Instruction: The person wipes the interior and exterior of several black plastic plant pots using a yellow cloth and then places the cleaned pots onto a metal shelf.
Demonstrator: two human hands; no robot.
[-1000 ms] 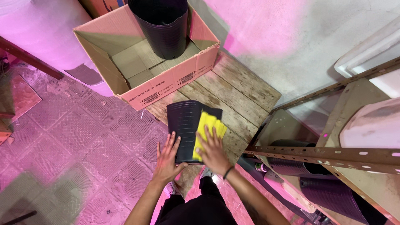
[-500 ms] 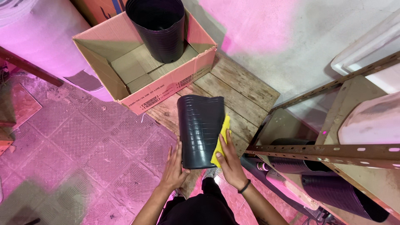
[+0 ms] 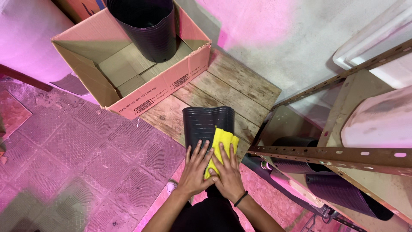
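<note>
In the head view, the left hand [image 3: 195, 169] lies flat, fingers spread, on the near end of the ribbed black plastic pot stack [image 3: 209, 128]. The right hand [image 3: 226, 172] presses the folded yellow cloth [image 3: 221, 147] against it. Half a second ago the stack stood taller and farther out; now it sits lower over the wooden plank pallet [image 3: 227, 88], with the cloth on top instead of at its right edge.

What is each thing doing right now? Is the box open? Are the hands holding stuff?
Cardboard box: open, flaps up.
Tall black pot stack: upright inside the box.
Black pot: lying flat on the wooden pallet, under both hands.
Yellow cloth: folded, pressed on the pot.
Left hand: fingers spread, flat on the pot.
Right hand: flat on the cloth.
</note>
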